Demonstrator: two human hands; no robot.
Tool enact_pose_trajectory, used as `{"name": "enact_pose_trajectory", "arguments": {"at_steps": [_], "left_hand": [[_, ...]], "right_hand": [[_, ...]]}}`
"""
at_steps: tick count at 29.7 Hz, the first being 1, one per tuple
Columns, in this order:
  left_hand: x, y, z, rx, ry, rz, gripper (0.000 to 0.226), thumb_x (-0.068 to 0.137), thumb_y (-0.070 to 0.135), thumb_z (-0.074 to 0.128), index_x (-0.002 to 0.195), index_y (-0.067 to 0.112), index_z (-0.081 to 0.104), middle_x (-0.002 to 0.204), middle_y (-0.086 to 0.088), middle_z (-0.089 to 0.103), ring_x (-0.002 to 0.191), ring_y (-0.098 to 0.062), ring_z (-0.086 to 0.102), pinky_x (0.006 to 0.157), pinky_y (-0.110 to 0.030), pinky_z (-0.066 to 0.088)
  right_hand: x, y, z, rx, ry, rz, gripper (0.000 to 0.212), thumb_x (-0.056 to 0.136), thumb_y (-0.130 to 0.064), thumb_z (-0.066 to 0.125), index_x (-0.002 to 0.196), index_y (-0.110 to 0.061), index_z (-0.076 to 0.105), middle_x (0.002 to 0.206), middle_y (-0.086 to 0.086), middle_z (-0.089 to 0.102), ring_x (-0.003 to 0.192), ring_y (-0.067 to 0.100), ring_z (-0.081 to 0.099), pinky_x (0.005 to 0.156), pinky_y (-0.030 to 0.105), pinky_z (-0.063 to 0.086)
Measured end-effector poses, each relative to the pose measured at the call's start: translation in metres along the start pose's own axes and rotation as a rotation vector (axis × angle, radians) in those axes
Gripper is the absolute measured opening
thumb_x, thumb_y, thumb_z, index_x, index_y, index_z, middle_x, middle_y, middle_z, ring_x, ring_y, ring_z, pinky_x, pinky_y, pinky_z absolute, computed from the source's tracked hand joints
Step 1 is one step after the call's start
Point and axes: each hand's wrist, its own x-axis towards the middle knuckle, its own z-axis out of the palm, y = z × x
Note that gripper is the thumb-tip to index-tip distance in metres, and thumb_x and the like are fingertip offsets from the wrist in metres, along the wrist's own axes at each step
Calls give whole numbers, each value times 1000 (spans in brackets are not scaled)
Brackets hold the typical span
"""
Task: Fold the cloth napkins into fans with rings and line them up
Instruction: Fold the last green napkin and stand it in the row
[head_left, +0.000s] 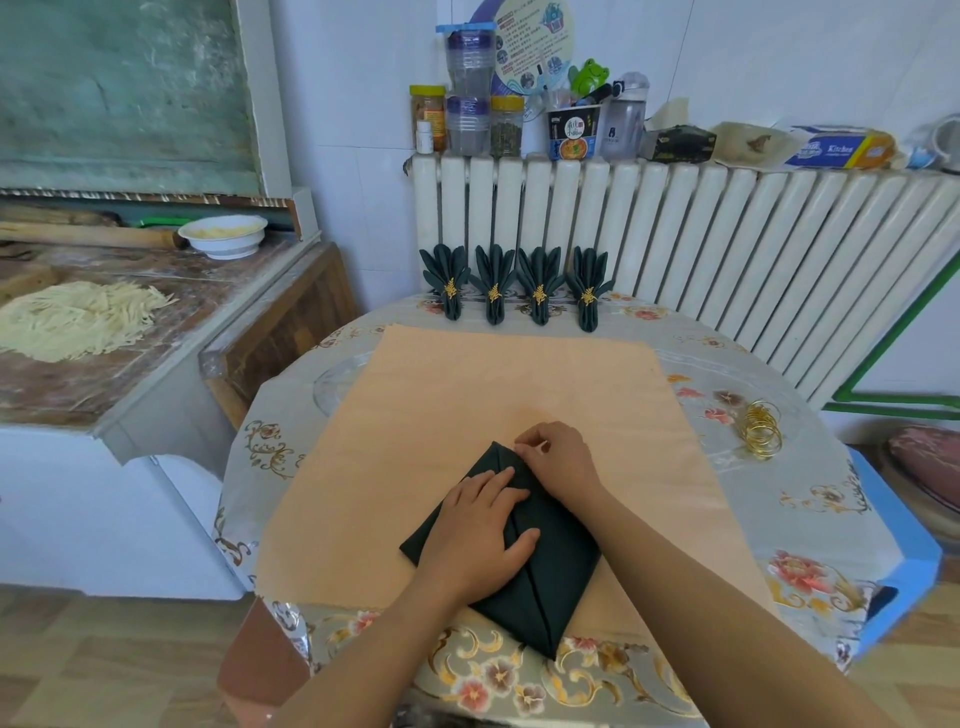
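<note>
A dark green napkin, partly folded with its flaps meeting along a centre seam, lies on a peach cloth near the table's front edge. My left hand presses flat on its left half, fingers straight. My right hand pinches the napkin's far top corner. Several finished dark green fan napkins with gold rings stand in a row at the table's far edge, against the radiator. A pile of loose gold rings lies on the right of the table.
The round table has a floral cover. A white radiator behind it carries jars and boxes. At left, a counter holds shredded potato and a white bowl. A blue stool stands at right.
</note>
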Motion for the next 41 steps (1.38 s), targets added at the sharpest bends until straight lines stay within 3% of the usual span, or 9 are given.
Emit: {"name": "enact_pose_trajectory", "arguments": {"at_steps": [6, 9, 12, 15, 17, 19, 23, 34, 41], "left_hand": [[0, 0, 1, 2, -2, -2, 54, 95, 55, 34, 144, 32, 32, 158, 10, 15, 145, -11, 6, 117, -29, 0], [1, 0, 1, 7, -14, -7, 54, 96, 54, 34, 144, 32, 31, 158, 10, 15, 145, -11, 6, 117, -30, 0], [0, 2, 1, 10, -23, -10, 53, 96, 53, 34, 145, 31, 31, 158, 9, 15, 145, -12, 6, 118, -31, 0], [0, 2, 1, 15, -28, -10, 53, 97, 51, 33, 145, 30, 31, 158, 9, 15, 145, -12, 6, 118, -31, 0], [-1, 3, 1, 14, -35, -8, 53, 97, 51, 33, 145, 29, 30, 158, 8, 15, 145, -12, 6, 118, -32, 1], [0, 4, -2, 14, -37, -5, 53, 97, 51, 33, 146, 29, 30, 158, 7, 15, 145, -13, 6, 118, -32, 1], [-1, 4, -2, 20, -51, -4, 53, 97, 50, 33, 146, 27, 30, 158, 6, 16, 145, -14, 7, 118, -33, 2], [-1, 6, -6, 20, -93, -34, 52, 98, 48, 34, 145, 28, 30, 158, 6, 16, 145, -15, 8, 117, -33, 3], [-8, 17, -10, -4, -74, -126, 48, 101, 43, 27, 145, 24, 33, 157, 3, 21, 144, -17, 14, 117, -34, 8]], "right_hand": [[-74, 26, -11, -249, 141, -219, 29, 92, -22, 52, 117, -16, 65, 120, -1, 63, 114, 19, 54, 101, 30, 37], [-94, 35, -8, -435, -65, -196, 74, 87, -56, 9, 147, -19, 30, 154, -1, 26, 144, 16, 19, 116, 27, 5], [-94, 39, -5, -567, -142, -188, 85, 77, -56, -16, 152, -20, 4, 159, -2, 3, 146, 13, -4, 115, 30, -10], [-96, 37, -6, -554, -142, -185, 64, 96, -50, 4, 151, -18, 9, 159, 0, 4, 146, 14, -4, 115, 29, -10], [-110, 35, -9, -394, 1, -221, 64, 94, -51, 16, 144, -17, 36, 153, 2, 30, 144, 17, 19, 116, 28, 3], [-133, 25, -13, -225, 171, -310, 49, 89, -49, 35, 117, -21, 63, 124, -3, 60, 121, 18, 49, 106, 27, 28], [-176, 14, -10, -46, 74, -464, 18, 83, -43, 59, 86, -28, 69, 88, -16, 60, 86, 3, 52, 80, 19, 40], [-181, 8, -14, -384, 40, -621, 8, 62, -33, 70, 66, -29, 74, 74, -16, 69, 62, 2, 62, 55, 15, 51], [-171, 21, -35, -515, 69, -570, 23, 67, -26, 47, 57, -26, 68, 61, -14, 63, 47, 6, 56, 39, 18, 44]]}}
